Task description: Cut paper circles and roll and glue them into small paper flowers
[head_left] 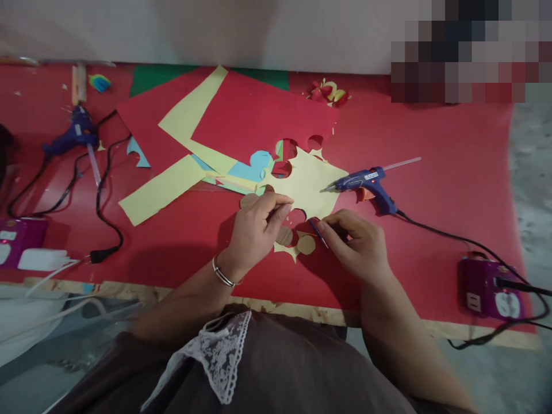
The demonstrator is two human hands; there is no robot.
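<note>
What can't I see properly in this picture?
All in the head view:
- Left hand: its palm, hidden by the back of the hand.
- Blue stick by the right hand: too small to tell what it is.
- Right glue gun: its label's writing, too small.
- Left purple box: cut off by the left edge.
- Top right corner: covered by blurry squares.

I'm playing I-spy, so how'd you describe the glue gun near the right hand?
On the red table, find the right hand. Just beyond it lies a blue glue gun. Unlike the far-left gun, its tip is over yellow paper.
</note>
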